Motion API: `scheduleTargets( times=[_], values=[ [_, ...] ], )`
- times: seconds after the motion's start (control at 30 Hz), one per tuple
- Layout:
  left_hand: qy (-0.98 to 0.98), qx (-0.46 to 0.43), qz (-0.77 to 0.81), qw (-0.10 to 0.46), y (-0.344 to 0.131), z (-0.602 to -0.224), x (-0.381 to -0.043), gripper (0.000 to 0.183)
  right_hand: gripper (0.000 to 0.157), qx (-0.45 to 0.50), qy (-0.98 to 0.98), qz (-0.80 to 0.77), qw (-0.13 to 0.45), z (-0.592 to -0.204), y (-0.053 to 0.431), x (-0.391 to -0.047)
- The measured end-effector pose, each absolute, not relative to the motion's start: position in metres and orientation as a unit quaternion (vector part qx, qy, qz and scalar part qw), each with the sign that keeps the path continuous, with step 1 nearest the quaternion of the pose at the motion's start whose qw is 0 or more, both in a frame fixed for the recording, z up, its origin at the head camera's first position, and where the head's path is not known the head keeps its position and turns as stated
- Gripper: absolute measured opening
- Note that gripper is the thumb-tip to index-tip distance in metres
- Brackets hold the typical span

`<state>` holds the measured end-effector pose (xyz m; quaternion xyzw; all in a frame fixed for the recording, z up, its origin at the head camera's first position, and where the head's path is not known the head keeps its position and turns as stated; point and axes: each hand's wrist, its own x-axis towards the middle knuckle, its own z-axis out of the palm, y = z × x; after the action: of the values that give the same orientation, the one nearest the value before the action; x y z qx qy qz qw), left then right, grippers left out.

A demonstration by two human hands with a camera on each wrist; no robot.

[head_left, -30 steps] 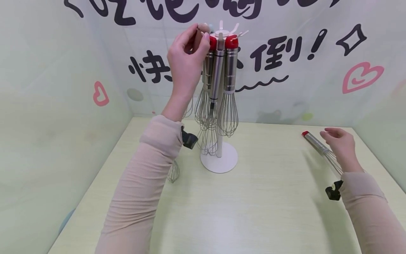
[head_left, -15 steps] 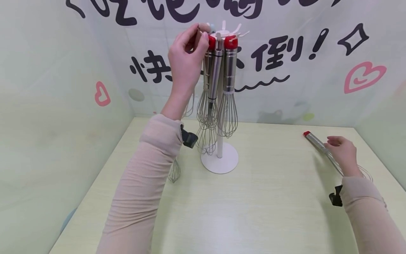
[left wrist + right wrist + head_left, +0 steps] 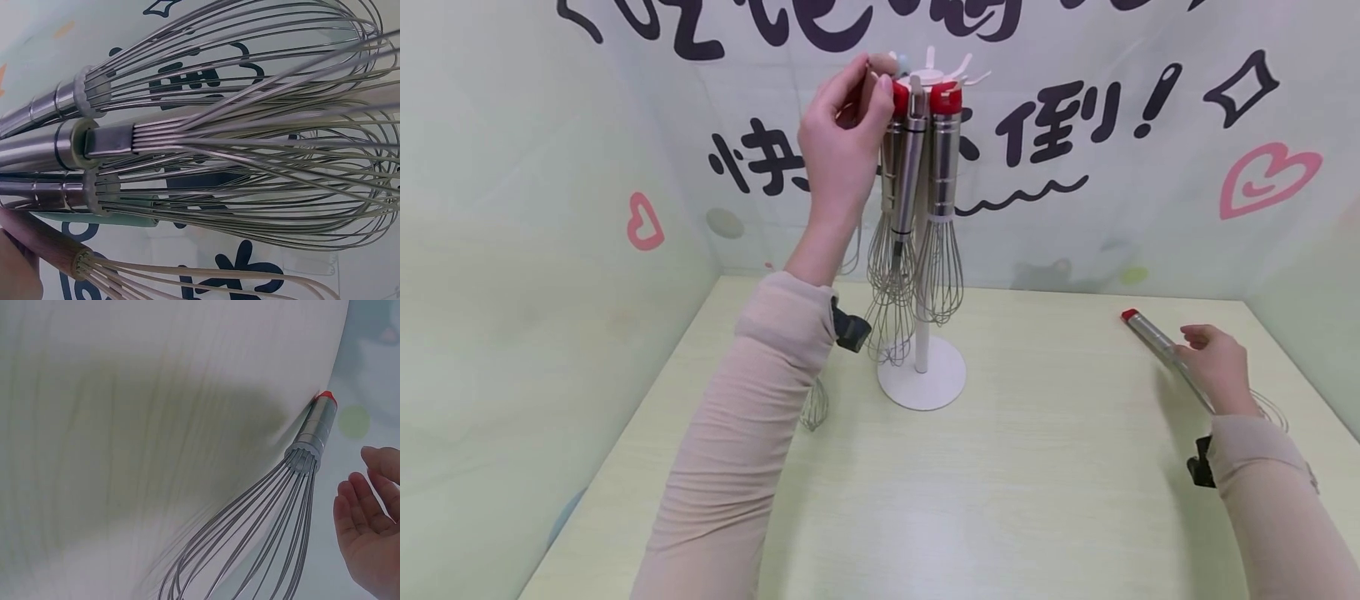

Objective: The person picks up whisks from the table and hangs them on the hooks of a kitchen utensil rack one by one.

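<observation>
High at the white rotating-style stand, my left hand pinches a whisk with a wooden handle by one of the top hooks. Several metal-handled whisks hang beside it, such as a red-capped whisk and a plain steel whisk. Wire loops fill most of the left wrist view. My right hand hovers with loosely bent fingers over another red-capped whisk on the table's right side. In the right wrist view, a gap shows between that hand and the whisk's handle.
Wire loops of one more whisk show on the table, partly hidden by my left sleeve. Bare hooks stick out at the stand's top right. A printed cloth backdrop closes off the back and sides.
My right hand has moved slightly right and nearer to me, lower over the lying whisk. The left hand keeps its place at the hooks, while the view shifts a little.
</observation>
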<state>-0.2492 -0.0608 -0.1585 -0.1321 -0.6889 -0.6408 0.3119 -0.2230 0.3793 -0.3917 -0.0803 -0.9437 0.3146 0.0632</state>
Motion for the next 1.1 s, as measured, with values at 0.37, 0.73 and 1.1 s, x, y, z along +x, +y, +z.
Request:
scheduleTargets(
  times=[0.37, 0.73, 1.1],
  values=[
    [-0.639, -0.129, -0.675, 0.347, -0.053, -0.157, -0.237, 0.041, 0.045, -0.072, -0.956, 0.279, 0.053, -0.396, 0.385, -0.221],
    [-0.616, -0.128, -0.689, 0.360, -0.048, -0.154, -0.222, 0.028, 0.046, -0.044, -0.972, 0.228, 0.038, -0.401, 0.389, -0.225],
    [-0.610, -0.149, -0.704, 0.332, -0.042, -0.152, -0.211, 0.033, 0.052, -0.053, -0.974, 0.222, -0.003, -0.406, 0.389, -0.229]
  ],
)
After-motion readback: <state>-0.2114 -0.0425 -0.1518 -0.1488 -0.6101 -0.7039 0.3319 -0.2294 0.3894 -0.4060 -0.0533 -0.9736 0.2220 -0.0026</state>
